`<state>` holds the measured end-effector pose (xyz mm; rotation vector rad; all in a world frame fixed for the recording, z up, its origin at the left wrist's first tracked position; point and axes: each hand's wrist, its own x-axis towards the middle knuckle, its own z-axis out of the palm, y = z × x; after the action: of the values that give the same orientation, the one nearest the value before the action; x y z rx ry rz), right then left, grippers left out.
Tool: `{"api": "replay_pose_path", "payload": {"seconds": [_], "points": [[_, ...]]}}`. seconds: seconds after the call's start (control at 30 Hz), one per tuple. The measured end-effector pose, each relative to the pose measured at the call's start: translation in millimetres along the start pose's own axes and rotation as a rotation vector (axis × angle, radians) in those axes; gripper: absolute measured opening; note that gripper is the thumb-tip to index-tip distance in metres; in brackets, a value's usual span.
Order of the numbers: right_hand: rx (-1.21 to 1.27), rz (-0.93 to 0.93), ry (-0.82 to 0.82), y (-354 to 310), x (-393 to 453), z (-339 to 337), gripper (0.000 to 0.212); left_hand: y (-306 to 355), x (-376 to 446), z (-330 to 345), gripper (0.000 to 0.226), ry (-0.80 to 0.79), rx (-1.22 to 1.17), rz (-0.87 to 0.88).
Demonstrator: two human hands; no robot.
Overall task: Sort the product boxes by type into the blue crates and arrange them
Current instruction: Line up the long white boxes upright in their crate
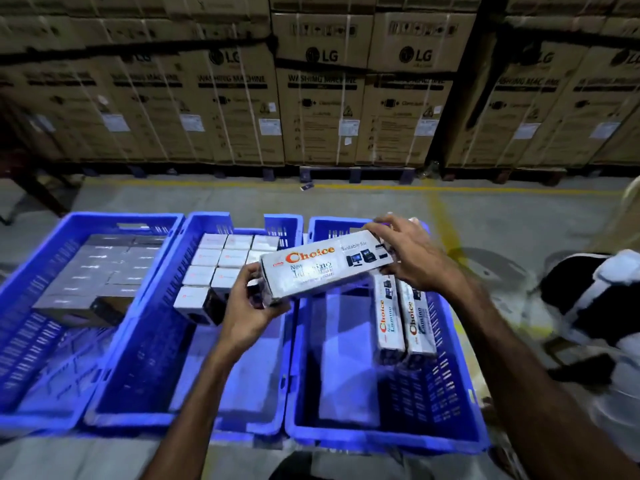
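Above the right crate (460, 344), both hands, left (250, 308) and right (412, 252), clamp a long Choice box (322, 268) by its ends.

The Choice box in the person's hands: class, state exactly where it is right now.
In the head view, the Choice box is held by the left hand and right hand, above the right crate, over two matching boxes.

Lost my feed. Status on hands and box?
Both hands, left and right, grip one Choice box over right crate. Two matching boxes inside. Nothing blocking.
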<state>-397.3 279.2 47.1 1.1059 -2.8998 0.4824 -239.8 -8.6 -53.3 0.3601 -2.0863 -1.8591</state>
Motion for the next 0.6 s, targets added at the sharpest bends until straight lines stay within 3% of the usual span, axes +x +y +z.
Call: {"api": "replay_pose_path", "payload": {"seconds": [0.17, 0.33, 0.43, 0.6], "points": [[-0.011, 0.034, 0.076, -10, 13, 14, 0.086, -6, -20, 0, 0.068, 0.112, 0.358, 0.146], [0.086, 0.075, 0.221, -22, 20, 26, 0.094, -7, -37, 14, 0.062, 0.198, 0.396, 0.106], [0.286, 0.134, 0.355, -31, 21, 35, 0.089, -7, -45, 23, 0.059, 0.272, 0.393, 0.067], [0.602, 0.347, 0.356, -40, 21, 47, 0.084, -9, -61, 45, 0.059, 0.386, 0.395, -0.007]]}}
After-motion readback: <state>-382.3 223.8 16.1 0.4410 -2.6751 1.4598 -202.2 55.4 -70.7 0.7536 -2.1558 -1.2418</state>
